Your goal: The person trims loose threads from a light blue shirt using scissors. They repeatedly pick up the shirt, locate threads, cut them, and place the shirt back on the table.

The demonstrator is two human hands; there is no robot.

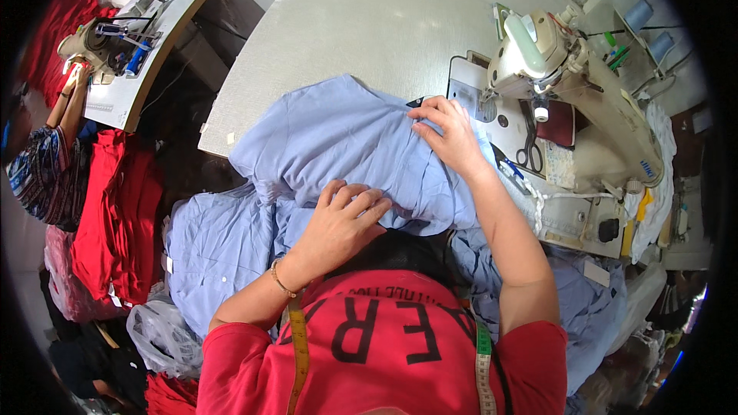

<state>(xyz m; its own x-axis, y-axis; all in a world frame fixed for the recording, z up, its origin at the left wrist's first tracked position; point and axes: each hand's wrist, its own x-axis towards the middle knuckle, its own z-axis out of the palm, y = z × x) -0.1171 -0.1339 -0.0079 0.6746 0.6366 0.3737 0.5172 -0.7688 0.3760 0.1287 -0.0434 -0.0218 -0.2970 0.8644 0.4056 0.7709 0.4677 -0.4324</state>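
Observation:
A light blue garment (330,131) lies bunched over the table's near edge, with folds hanging toward my lap. My left hand (347,219) rests on its near part, fingers spread and slightly curved. Farther forward and to the right, my right hand (450,134) lies on the cloth with fingers stretched out and thumb apart. Its fingertips touch the fabric beside a small dark label (415,102). Just right of that hand stands a sewing machine (538,54), its needle area apart from the garment.
Black scissors (530,146) lie on the machine bed. More blue cloth (219,250) hangs at the left. The white tabletop (330,31) stretches ahead. Far left, another person's hands (75,77) work at a second sewing machine (92,42), near piled red garments (115,207).

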